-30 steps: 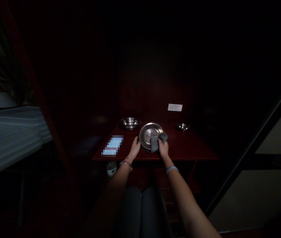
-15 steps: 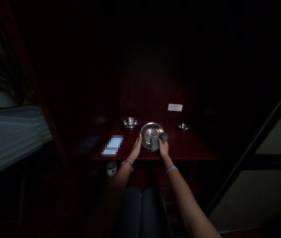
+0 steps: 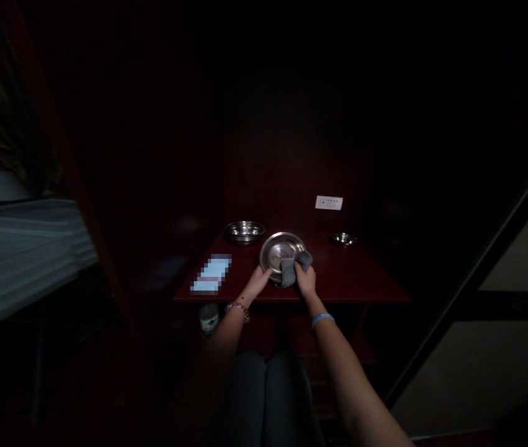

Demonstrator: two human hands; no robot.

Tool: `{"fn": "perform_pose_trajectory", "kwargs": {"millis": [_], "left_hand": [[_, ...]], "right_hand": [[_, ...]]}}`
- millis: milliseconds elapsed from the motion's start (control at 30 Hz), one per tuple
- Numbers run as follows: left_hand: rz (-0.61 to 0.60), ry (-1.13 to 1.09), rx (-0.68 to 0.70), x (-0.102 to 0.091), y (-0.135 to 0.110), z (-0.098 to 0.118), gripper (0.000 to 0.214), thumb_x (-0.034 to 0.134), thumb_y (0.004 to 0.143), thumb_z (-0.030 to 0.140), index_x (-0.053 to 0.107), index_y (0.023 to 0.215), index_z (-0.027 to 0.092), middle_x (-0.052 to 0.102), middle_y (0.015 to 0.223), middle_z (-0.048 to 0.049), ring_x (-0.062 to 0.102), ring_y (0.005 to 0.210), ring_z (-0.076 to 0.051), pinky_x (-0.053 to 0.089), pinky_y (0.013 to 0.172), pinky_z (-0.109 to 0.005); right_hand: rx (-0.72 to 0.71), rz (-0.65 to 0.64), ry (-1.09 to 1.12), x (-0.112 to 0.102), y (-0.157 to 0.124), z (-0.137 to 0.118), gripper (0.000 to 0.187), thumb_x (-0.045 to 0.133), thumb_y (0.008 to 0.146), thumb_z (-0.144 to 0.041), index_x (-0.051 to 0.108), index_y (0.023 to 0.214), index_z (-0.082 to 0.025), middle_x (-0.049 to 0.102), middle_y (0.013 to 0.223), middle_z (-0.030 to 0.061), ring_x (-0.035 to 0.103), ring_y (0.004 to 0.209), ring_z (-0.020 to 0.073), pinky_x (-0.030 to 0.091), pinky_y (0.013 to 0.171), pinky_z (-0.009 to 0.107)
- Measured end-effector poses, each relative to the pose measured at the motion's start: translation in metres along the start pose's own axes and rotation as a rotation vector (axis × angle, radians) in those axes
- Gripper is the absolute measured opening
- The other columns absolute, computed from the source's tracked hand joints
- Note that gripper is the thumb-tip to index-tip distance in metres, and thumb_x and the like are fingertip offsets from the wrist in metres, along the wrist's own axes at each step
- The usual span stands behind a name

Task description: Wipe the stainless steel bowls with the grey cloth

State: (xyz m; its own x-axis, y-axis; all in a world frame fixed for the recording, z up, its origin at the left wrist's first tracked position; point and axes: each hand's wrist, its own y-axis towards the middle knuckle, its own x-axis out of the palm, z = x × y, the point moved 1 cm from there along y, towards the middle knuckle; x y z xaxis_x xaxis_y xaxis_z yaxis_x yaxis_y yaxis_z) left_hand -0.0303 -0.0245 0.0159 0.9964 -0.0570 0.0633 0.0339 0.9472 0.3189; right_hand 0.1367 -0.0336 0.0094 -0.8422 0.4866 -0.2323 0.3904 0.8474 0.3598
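A round steel plate (image 3: pixel 277 249) sits at the near middle of the surface (image 3: pixel 354 279), and it looks tipped up a little toward the far side. A gray cloth (image 3: pixel 289 273) covers its near right part. The left hand (image 3: pixel 259 282) reaches in from the near side, with its fingers curled around the plate's near left rim. The right hand (image 3: pixel 305 280) is closed on the cloth and pushes it against the plate. Both arms reach forward, and the two hands are close together.

The plate is near the surface's near edge, and the hands are just past that edge. A steel bowl (image 3: pixel 244 232) is just beyond the plate on the far left. A small steel dish (image 3: pixel 344 239) is farther off on the far right, with a wide gap between it and the plate. A white wall plate (image 3: pixel 329 202) is on the wall past the dish. On the left, a flat pale blue thing (image 3: pixel 211 274) lies on the surface, but it is too blurry to make out. Below the near edge, a bottle (image 3: pixel 208 319) is partly cut off, and the dark makes it hard to see.
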Motion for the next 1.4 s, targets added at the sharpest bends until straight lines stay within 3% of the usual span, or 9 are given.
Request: {"fn": "perform_pose_trajectory", "kwargs": {"millis": [167,367,633,800,1067,1233,1400], "left_hand": [[0.027,-0.018,-0.027,0.001,-0.004,0.009,0.032,0.061,0.075,0.023,0.065,0.105,0.014,0.07,0.108,-0.0093,0.057,0.116,-0.026,0.038,0.106,-0.041],[0.081,0.038,-0.046,-0.007,-0.001,0.002,0.028,0.057,0.078,0.03,0.067,0.097,0.011,0.072,0.101,-0.0111,0.063,0.103,-0.027,0.045,0.097,-0.04],[0.096,0.005,-0.031,-0.011,0.002,-0.002,0.038,0.054,0.082,0.039,0.066,0.105,0.012,0.07,0.11,-0.0109,0.063,0.106,-0.025,0.045,0.099,-0.038],[0.155,-0.007,-0.086,-0.011,0.009,-0.011,0.046,0.047,0.087,0.046,0.063,0.11,0.011,0.068,0.114,-0.014,0.061,0.111,-0.026,0.042,0.103,-0.04],[0.136,-0.072,-0.035,-0.011,0.012,-0.018,0.053,0.045,0.086,0.053,0.06,0.118,0.013,0.065,0.12,-0.0143,0.059,0.116,-0.023,0.041,0.103,-0.033],[0.128,-0.07,0.014,-0.011,0.011,-0.017,0.052,0.046,0.086,0.052,0.058,0.12,0.014,0.062,0.124,-0.0131,0.055,0.119,-0.023,0.037,0.107,-0.037],[0.138,-0.106,0.026,-0.009,0.009,-0.009,0.052,0.048,0.087,0.047,0.054,0.126,0.013,0.058,0.13,-0.013,0.051,0.124,-0.026,0.035,0.108,-0.038]], "right_hand": [[-0.001,0.037,0.009,0.002,-0.002,-0.001,0.034,0.052,0.081,-0.039,0.067,0.101,-0.016,0.071,0.101,0.0076,0.066,0.094,0.0209,0.049,0.085,0.027],[0.026,0.107,0.011,0.004,-0.003,-0.001,0.041,0.056,0.079,-0.044,0.064,0.108,-0.016,0.07,0.105,0.0091,0.066,0.095,0.0214,0.049,0.085,0.028],[0.108,0.057,-0.079,0.003,-0.003,-0.001,0.05,0.056,0.076,-0.061,0.07,0.096,-0.017,0.072,0.096,0.0123,0.068,0.089,0.0245,0.051,0.078,0.03],[0.182,-0.024,-0.102,0.0,-0.006,-0.009,0.062,0.049,0.076,-0.07,0.07,0.1,-0.016,0.071,0.097,0.0144,0.066,0.095,0.0265,0.048,0.085,0.034],[0.155,-0.122,-0.111,-0.002,-0.008,-0.014,0.057,0.049,0.082,-0.057,0.05,0.128,-0.024,0.065,0.113,0.008,0.061,0.106,0.0252,0.04,0.098,0.039],[0.144,-0.148,-0.217,0.001,-0.008,-0.012,0.067,0.059,0.077,-0.05,0.04,0.132,-0.017,0.063,0.115,0.0134,0.061,0.106,0.0298,0.041,0.095,0.041],[0.127,-0.088,-0.211,0.002,-0.009,-0.01,0.063,0.062,0.076,-0.049,0.043,0.127,-0.016,0.065,0.112,0.0151,0.062,0.104,0.0293,0.043,0.091,0.039]]}}
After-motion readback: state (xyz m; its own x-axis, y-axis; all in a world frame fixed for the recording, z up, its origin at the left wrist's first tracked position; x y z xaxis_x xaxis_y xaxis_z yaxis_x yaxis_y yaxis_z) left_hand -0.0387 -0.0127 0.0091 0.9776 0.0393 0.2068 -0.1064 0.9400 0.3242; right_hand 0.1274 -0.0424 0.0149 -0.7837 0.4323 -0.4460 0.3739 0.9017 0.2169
